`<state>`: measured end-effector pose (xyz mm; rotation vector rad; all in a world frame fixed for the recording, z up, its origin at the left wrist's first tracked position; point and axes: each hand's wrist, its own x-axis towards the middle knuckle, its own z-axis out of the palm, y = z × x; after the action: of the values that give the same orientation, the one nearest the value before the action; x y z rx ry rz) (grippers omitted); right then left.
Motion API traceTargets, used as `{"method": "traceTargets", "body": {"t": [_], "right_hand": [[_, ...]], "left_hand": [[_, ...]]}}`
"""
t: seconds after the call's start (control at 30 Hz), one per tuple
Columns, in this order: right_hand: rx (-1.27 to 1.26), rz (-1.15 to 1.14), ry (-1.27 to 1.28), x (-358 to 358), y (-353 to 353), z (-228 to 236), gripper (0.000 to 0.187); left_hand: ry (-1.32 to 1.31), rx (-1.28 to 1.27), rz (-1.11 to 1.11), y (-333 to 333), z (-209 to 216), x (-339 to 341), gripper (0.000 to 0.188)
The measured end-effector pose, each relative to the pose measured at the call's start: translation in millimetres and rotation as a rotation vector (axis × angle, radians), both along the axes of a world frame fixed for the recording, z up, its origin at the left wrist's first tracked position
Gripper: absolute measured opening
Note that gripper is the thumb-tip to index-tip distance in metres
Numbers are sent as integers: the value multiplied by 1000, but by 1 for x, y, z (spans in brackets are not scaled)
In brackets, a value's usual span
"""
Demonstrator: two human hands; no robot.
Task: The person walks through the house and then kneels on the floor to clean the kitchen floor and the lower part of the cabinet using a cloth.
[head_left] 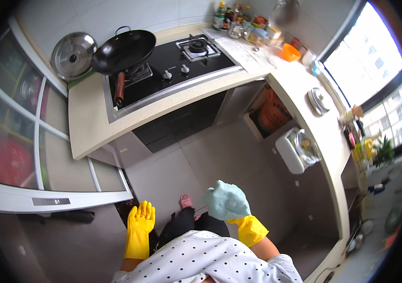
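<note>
My left hand [139,227], in a long yellow rubber glove, is held out at the lower left with fingers stretched and nothing in it. In front of my body on the right, my right hand [247,228] wears a matching yellow glove and holds a light blue cleaning cloth [228,201]. The bunched cloth covers most of that hand's fingers. Both hands hang in the air over the floor, short of the counter. Far ahead, a black wok [127,52] with a wooden handle rests on the gas stove [168,85].
A steel lid [73,55] leans against the wall left of the wok. Bottles [220,16] and an orange bowl [290,53] stand in the back right corner. On the right counter lies a round metal lid [320,101]; a white bin [291,153] hangs below. A glazed sliding door [68,194] borders the left.
</note>
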<state>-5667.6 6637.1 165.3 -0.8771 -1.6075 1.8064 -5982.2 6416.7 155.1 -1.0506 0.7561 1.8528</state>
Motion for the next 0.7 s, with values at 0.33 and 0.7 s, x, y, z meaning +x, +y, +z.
{"method": "traceTargets", "body": {"t": [0.33,0.7], "right_hand": [[-12,425,-145,-22,114,-46,57],[6,817,-264,4,239,-55,61]], "left_hand": [[130,185,180,30,-18,43,31],[422,-165,-256,230,-19,86,39]]}}
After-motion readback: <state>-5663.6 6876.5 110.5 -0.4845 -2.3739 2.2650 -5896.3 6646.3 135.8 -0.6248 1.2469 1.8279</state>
